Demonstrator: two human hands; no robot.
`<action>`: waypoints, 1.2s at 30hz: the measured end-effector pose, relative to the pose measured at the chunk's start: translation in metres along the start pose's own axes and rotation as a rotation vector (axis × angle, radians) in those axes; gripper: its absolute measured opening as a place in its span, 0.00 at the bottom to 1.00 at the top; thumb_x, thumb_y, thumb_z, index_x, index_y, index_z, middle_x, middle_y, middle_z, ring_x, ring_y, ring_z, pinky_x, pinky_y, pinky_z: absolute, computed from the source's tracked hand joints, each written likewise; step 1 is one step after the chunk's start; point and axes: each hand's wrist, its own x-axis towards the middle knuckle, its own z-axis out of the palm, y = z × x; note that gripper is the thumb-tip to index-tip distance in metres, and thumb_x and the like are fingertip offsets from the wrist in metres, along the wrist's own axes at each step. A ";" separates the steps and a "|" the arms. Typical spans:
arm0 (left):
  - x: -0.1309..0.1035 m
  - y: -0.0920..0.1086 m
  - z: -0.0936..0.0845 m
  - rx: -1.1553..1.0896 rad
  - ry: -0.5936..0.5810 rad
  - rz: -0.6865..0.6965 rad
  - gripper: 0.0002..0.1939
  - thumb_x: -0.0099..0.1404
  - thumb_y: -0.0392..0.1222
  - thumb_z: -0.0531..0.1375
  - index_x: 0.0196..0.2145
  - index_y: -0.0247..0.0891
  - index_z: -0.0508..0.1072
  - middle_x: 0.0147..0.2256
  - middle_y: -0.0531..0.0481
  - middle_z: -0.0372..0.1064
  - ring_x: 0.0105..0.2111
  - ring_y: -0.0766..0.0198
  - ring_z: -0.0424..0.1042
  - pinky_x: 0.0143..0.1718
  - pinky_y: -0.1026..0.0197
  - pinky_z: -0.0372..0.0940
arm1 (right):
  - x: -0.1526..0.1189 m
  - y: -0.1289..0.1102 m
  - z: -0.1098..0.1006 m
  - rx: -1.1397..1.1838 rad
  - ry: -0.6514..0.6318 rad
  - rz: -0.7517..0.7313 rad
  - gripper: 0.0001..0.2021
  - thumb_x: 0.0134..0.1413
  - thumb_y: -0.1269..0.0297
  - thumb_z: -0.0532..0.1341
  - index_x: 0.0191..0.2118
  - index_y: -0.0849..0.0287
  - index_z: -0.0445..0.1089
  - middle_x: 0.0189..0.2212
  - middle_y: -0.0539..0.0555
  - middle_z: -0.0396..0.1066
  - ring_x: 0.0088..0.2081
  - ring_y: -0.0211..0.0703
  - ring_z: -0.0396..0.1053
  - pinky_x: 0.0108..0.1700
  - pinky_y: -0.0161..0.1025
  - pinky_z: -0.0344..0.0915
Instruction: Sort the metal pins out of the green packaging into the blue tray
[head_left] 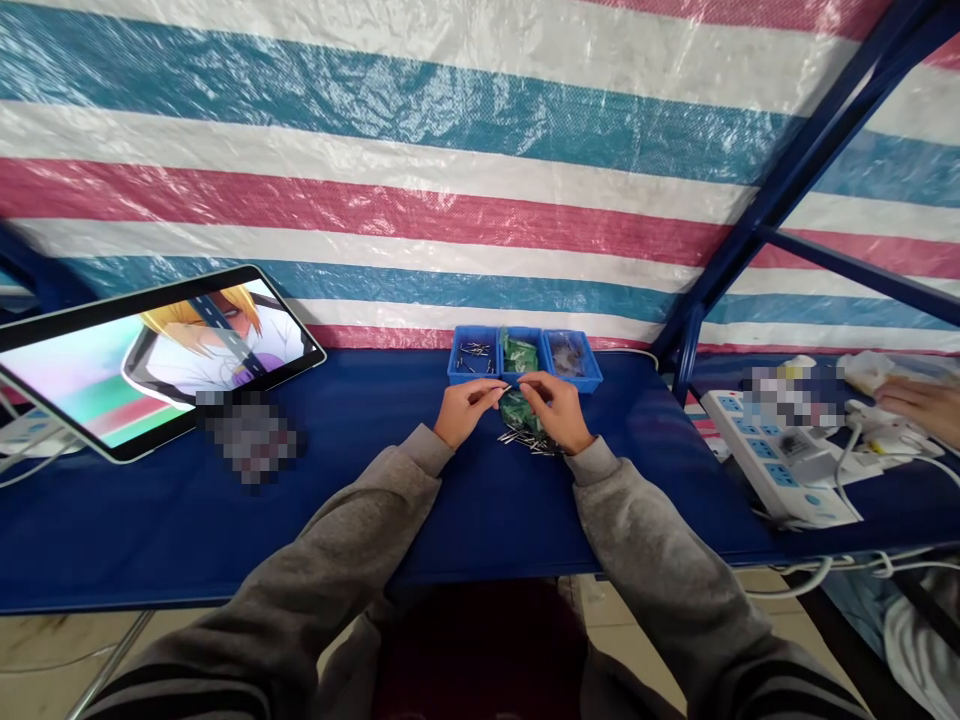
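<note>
My left hand (466, 408) and my right hand (559, 408) meet fingertip to fingertip over the table, both closed in a pinch. Between them shows a small dark thin piece (511, 387), too small to name. Just below my fingers lie a green plastic packet (516, 408) and a loose pile of thin black and silver pieces (529, 438). Behind my hands stand joined blue bins. The left bin (474, 378) holds similar thin pieces, the middle one has green packets (520, 354), and the right one holds clear plastic bags (568, 354).
A tablet (161, 350) with a lit screen leans at the left, beside a blurred-out item (251, 440). White power strips (780, 465) with cables lie on the right. Another person's hand (922, 400) reaches in there. A blue metal frame (750, 225) rises behind, before a striped sheet.
</note>
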 end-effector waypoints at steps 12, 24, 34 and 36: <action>-0.002 0.005 -0.002 -0.017 -0.103 -0.016 0.17 0.65 0.49 0.59 0.46 0.35 0.70 0.17 0.59 0.56 0.18 0.71 0.56 0.22 0.66 0.54 | 0.000 0.005 0.004 0.008 -0.118 -0.015 0.12 0.58 0.55 0.59 0.42 0.57 0.71 0.27 0.50 0.70 0.23 0.38 0.65 0.29 0.36 0.64; 0.004 0.004 -0.003 -0.245 0.014 -0.112 0.21 0.53 0.51 0.68 0.38 0.32 0.75 0.25 0.50 0.72 0.18 0.71 0.61 0.19 0.65 0.59 | 0.000 -0.001 0.002 0.045 -0.084 0.036 0.17 0.61 0.48 0.54 0.32 0.57 0.67 0.21 0.48 0.65 0.21 0.38 0.63 0.26 0.36 0.61; 0.003 0.001 0.008 -0.520 0.093 -0.224 0.18 0.48 0.48 0.72 0.31 0.32 0.75 0.27 0.49 0.73 0.24 0.70 0.66 0.25 0.65 0.62 | -0.003 0.001 0.006 0.032 -0.164 0.022 0.17 0.63 0.50 0.53 0.30 0.56 0.66 0.19 0.47 0.64 0.20 0.37 0.63 0.27 0.35 0.60; 0.004 0.002 0.006 -0.512 0.081 -0.232 0.18 0.51 0.50 0.70 0.32 0.34 0.73 0.30 0.48 0.73 0.27 0.67 0.69 0.26 0.65 0.63 | -0.002 0.001 0.006 0.025 -0.171 0.024 0.17 0.63 0.52 0.52 0.29 0.57 0.67 0.19 0.47 0.65 0.20 0.36 0.64 0.28 0.35 0.60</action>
